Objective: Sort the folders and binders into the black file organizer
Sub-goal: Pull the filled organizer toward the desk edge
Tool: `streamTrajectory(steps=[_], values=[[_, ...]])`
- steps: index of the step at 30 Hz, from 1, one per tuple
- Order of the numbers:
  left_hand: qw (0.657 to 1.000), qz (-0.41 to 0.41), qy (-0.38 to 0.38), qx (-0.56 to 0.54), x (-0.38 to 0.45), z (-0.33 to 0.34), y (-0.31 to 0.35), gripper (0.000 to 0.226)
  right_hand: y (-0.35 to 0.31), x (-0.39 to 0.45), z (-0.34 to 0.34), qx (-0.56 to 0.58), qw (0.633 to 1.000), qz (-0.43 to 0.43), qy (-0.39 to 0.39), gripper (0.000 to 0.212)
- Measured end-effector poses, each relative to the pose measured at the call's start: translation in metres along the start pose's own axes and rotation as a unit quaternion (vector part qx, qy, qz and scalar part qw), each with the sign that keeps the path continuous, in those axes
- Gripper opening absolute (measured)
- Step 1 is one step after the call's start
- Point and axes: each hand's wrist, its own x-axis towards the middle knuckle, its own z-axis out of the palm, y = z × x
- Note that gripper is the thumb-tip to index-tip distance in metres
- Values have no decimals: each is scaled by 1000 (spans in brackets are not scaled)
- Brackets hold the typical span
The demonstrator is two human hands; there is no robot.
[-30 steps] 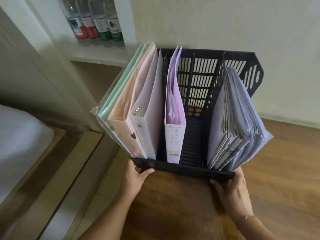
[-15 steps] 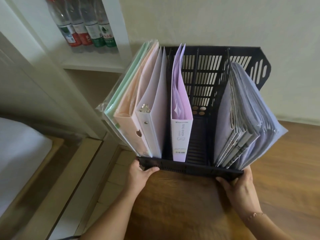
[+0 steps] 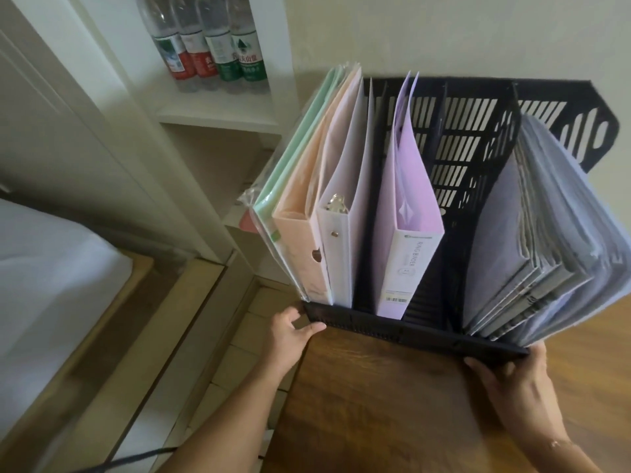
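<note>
Your left hand [image 3: 290,332] and right hand [image 3: 512,380] each grip a front corner of the filled black file organizer [image 3: 409,331], its long axis spanning between them on the worktop [image 3: 375,404], fingers curled on its low front lip.

Soft dim daylight, faint shadows, wide-angle bending at edges, slight blur
</note>
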Motion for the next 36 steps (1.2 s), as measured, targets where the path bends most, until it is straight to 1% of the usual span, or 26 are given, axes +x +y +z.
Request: streamTrajectory(steps=[2,5,6,9,10,12,13,14,15,16,18,20,23,25,26,27,29,30,32,34,36], values=[[1000,-15,-4,1,4,5,1,37,-3,0,0,3,1000,13,-1,76],[999,-28,-29,3,8,7,0,48,-4,0,-3,-4,1000,24,-6,73],[999,-35,-41,6,8,4,1,55,-5,-1,-4,-3,1000,28,-10,73],[995,-42,-84,24,1,0,5,93,-6,-3,-6,-1,1000,24,-17,75],[995,-42,-84,37,-4,3,6,99,-5,-4,-6,-4,1000,16,-15,78],[996,-42,-44,65,-14,14,10,105,-2,-6,-4,-10,1000,-2,-12,84],[997,-38,-19,70,-19,19,13,103,-1,-8,-3,-7,1000,-11,-13,85],[997,-29,-1,67,-21,22,15,96,-1,-8,-3,0,1000,-19,-15,85],[998,-18,11,63,-21,24,17,83,-1,-9,-2,9,999,-26,-18,86],[998,-8,17,59,-19,25,17,73,-1,-8,-1,17,999,-32,-16,86],[999,-1,17,42,-16,23,18,65,0,-7,1,23,999,-43,-9,87],[999,11,25,35,-16,23,18,67,2,-4,1,9,998,-61,-2,86],[999,22,30,37,-15,23,18,75,8,-1,5,-9,994,-108,-3,84],[999,18,23,42,-14,23,18,77,9,0,5,-40,985,-166,14,91],[999,13,20,47,-13,23,19,75,7,2,4,-46,983,-178,19,99],[998,8,18,52,-11,23,21,73,4,4,3,-47,982,-181,19,100],[998,0,16,54,-7,24,23,71,-2,9,1,-57,981,-185,25,80],[999,-5,13,51,-4,25,24,70,-5,11,-1,-64,981,-180,28,75],[998,-12,1,60,0,26,26,72,-7,15,-6,-94,976,-194,34,75],[996,-21,-11,86,1,27,26,83,-3,20,-14,-112,971,-207,37,72],[997,-40,-8,72,-1,25,30,103,2,25,-20,-104,971,-213,38,70]])
